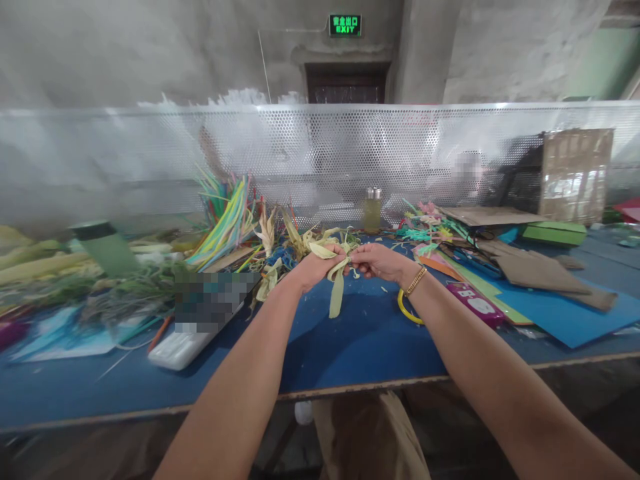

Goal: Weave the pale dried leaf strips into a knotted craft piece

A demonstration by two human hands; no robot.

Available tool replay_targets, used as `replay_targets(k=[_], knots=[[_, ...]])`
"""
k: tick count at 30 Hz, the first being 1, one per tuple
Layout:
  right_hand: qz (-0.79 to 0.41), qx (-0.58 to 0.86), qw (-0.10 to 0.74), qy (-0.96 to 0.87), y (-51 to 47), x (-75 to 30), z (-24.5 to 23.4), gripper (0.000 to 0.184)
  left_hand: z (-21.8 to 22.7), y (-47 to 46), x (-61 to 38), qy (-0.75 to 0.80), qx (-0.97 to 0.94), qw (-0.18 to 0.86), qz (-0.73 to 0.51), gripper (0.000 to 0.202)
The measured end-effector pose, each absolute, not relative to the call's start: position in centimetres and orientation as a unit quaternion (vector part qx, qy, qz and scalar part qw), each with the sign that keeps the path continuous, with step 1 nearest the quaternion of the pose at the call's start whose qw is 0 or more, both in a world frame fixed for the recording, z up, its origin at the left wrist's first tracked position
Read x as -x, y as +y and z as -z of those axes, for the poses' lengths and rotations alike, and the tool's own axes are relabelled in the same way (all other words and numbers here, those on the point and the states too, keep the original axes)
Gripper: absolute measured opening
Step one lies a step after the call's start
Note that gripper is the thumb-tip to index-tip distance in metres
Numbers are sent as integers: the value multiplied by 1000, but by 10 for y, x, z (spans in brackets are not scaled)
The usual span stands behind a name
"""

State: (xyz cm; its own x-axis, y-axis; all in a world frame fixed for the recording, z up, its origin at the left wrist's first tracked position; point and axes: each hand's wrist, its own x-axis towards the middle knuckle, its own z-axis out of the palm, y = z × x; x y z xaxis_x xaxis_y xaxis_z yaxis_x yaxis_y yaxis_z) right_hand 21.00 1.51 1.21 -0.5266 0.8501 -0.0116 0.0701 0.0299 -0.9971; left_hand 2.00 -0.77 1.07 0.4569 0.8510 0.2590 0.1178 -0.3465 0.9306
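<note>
"Where are the leaves (pixel 337 295)?"

"Bunched between my left hand (pixel 321 265), which grips them, and my right hand (pixel 379 261), pinching their edge."

"Any writing?"

"The wall sign (pixel 345 25) reads 安全出口, EXIT."

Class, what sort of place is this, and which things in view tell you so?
Probably a craft workshop: the blue worktable holds a bundle of coloured strands and coloured sheets, and a lit EXIT sign on the grey wall suggests a shared workplace.
</note>
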Motion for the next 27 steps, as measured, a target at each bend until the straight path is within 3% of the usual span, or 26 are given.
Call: replay_targets(k=[15, 27], knots=[[-579, 381, 366, -621, 18, -205, -10, 21, -7, -4, -19, 317, -677, 533, -397, 23], [-563, 368, 385, -632, 8, -204, -16, 13, -10, -5, -19, 348, -686, 467, -435, 14]])
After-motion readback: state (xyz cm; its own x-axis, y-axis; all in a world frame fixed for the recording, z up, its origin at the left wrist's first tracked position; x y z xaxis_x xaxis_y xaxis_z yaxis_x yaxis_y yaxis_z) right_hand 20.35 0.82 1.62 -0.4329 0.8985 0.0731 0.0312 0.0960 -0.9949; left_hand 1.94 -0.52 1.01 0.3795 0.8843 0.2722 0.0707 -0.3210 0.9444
